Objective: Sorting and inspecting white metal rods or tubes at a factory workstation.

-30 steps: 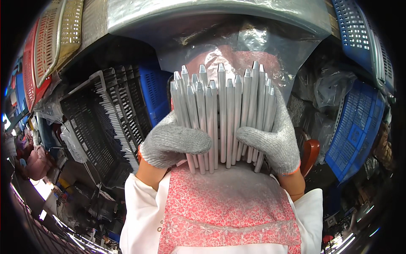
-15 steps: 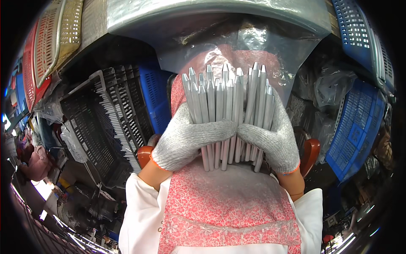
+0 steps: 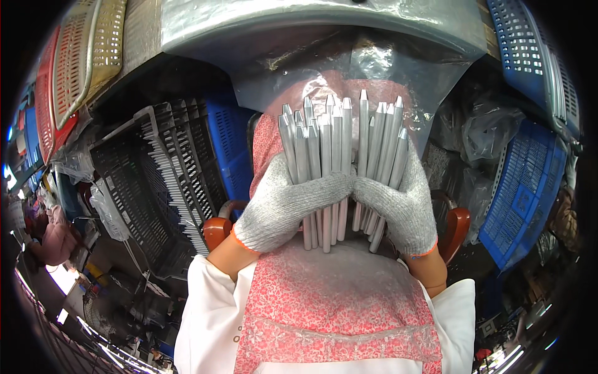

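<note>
Two upright bundles of silvery metal rods (image 3: 326,146) with tapered upper tips stand side by side over my lap. My left hand (image 3: 280,209), in a grey knit glove, is closed round the left bundle, its thumb lying across the front. Closed likewise round the right bundle of metal rods (image 3: 386,146) is my gloved right hand (image 3: 405,206). The thumb tips meet in the middle, and a narrow gap parts the bundles above them. Tips stand at uneven heights, and the lower ends show below the thumbs. My other fingers are hidden behind the rods.
A grey work surface (image 3: 324,15) lies ahead, with clear plastic sheeting (image 3: 374,59) hanging from it. On the left, a black crate (image 3: 134,181) holds a row of similar rods. A blue basket (image 3: 520,193) stands at the right. A red floral apron (image 3: 336,311) covers my lap.
The rods have parted into two bundles with a gap between them. Several have slid up or down, altering the line of the tips. Both hands keep their hold, the left having shifted slightly right.
</note>
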The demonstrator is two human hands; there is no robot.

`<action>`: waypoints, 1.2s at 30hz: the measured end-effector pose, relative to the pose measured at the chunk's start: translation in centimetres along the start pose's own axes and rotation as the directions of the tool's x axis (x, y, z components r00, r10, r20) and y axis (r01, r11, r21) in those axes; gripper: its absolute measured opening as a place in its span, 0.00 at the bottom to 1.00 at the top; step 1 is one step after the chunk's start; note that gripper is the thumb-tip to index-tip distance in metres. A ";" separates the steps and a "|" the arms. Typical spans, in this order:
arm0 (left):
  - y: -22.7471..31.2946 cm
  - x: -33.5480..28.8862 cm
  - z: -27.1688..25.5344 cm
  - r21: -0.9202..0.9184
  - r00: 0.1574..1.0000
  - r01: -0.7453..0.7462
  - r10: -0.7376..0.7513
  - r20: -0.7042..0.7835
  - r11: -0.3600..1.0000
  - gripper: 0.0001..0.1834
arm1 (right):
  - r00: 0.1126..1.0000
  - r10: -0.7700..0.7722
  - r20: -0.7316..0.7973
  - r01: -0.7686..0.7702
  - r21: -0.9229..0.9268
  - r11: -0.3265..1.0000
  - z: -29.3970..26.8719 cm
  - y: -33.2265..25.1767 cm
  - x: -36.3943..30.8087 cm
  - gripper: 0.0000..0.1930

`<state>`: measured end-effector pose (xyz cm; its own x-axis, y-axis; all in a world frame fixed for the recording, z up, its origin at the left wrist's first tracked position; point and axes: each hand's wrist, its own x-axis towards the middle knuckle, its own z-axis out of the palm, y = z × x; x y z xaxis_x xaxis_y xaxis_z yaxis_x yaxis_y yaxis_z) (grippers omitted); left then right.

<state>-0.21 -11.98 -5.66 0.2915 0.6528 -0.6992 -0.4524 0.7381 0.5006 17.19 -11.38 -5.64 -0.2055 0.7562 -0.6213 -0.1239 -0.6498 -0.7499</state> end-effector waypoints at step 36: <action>0.8 -0.9 -0.3 0.300 0.991 -0.130 0.134 0.007 0.945 0.18 | 0.999 -0.015 -0.041 0.018 0.075 0.997 0.1 -1.3 0.4 0.29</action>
<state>-1.06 -12.01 -4.79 0.2345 0.7470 -0.6220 -0.2120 0.6638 0.7172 17.22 -10.26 -4.89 -0.1642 0.7681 -0.6190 -0.1999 -0.6404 -0.7416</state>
